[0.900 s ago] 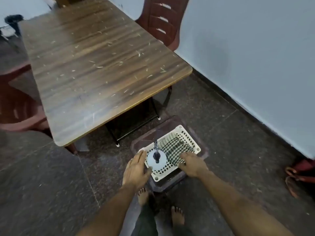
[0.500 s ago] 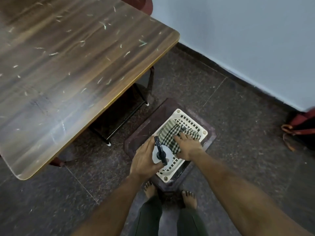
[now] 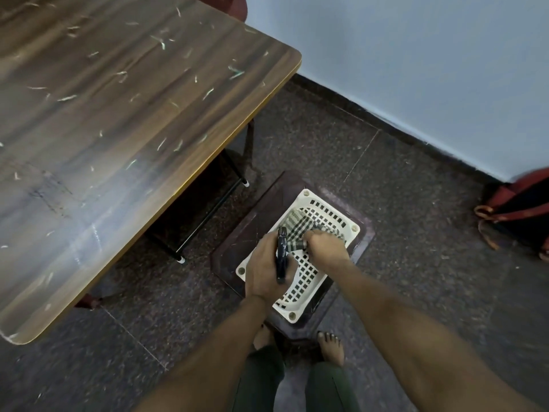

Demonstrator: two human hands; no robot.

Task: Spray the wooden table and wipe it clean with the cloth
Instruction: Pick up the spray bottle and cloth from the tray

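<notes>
The wooden table (image 3: 113, 138) fills the upper left, its top strewn with small pale scraps. Below it to the right a white perforated basket (image 3: 315, 272) sits on a dark brown stool (image 3: 261, 209). My left hand (image 3: 264, 269) is closed around the spray bottle (image 3: 281, 254), whose black nozzle points away from me above the basket. My right hand (image 3: 325, 249) grips the green-and-white checked cloth (image 3: 297, 226), bunched at the basket's far end. The bottle's body is hidden under my fingers.
A pale blue wall (image 3: 416, 69) runs along the right. A red-and-black bag (image 3: 517, 209) lies on the dark speckled floor by the wall. A maroon chair (image 3: 234, 4) shows just behind the table's far corner. My bare feet (image 3: 329, 346) stand by the stool.
My left hand has closed around the spray bottle and raised it from the basket. My right hand has gathered the cloth into a bunch. The view has tilted down and closer.
</notes>
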